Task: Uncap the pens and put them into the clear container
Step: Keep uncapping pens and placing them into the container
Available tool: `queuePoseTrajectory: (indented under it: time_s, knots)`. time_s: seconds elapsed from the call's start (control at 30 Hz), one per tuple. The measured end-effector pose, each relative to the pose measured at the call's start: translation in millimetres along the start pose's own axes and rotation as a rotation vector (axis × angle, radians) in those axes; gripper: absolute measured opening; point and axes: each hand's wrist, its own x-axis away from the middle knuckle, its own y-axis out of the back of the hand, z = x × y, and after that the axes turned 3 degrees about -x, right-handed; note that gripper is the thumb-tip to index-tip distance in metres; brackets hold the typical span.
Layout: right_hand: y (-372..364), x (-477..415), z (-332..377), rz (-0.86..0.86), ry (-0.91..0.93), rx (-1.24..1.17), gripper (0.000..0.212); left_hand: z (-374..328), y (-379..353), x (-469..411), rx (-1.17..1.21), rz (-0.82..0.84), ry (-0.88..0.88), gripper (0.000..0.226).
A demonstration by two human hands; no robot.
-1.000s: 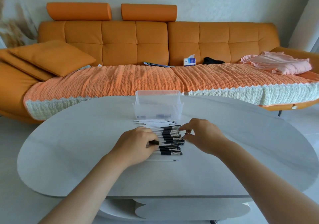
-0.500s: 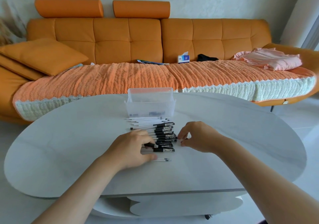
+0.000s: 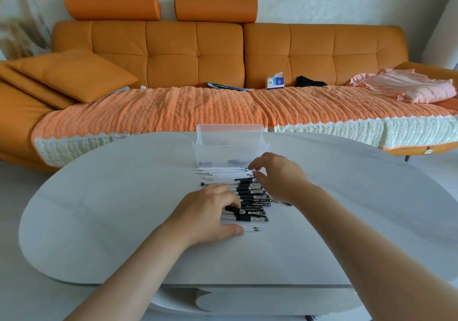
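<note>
Pens (image 3: 252, 198) are lying side by side in a row on the middle of the grey table (image 3: 111, 209). The row is running from close to the person toward the far edge. The pens at the far end are looking thin and white. The closer ones are showing black parts at their right ends. Two thin white sticks (image 3: 254, 229) are lying at the near end of the row, just beside the thumb of the left hand (image 3: 205, 215).

The clear container (image 3: 229, 147) is standing at the far edge of the table, just past the last white pens. Something small and dark is showing through its front wall, but it is too blurry to name.

The left hand is resting palm down on the near part of the row. Its fingers are lying loose and a little bent across the black pens, and its thumb is lying flat on the table.

The right hand (image 3: 277, 177) is hanging over the far right side of the row, near the container. Its fingers are curling down to the right ends of the white pens. It is too hard to tell if it is pinching a pen or only touching.

Behind the table, an orange sofa (image 3: 173, 48) is standing with a blanket (image 3: 173, 107) over its seat. A cushion (image 3: 71, 73), a tissue box (image 3: 275, 83) and a pink cloth (image 3: 406, 88) are lying on it.
</note>
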Motion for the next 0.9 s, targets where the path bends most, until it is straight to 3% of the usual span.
queuePoseTrajectory:
  time_s: [0.3, 0.5, 0.9]
  knots:
    - [-23, -40, 20, 0.135, 0.099, 0.335, 0.033, 17, -4, -3, -0.013, -0.019, 0.022, 0.059]
    - [-29, -56, 26, 0.186, 0.072, 0.467, 0.022, 25, -6, -2, -0.019, -0.043, 0.034, 0.059]
    - [-24, -42, 22, -0.015, 0.167, 0.355, 0.018, 25, -5, -1, -0.001, -0.051, 0.051, 0.051]
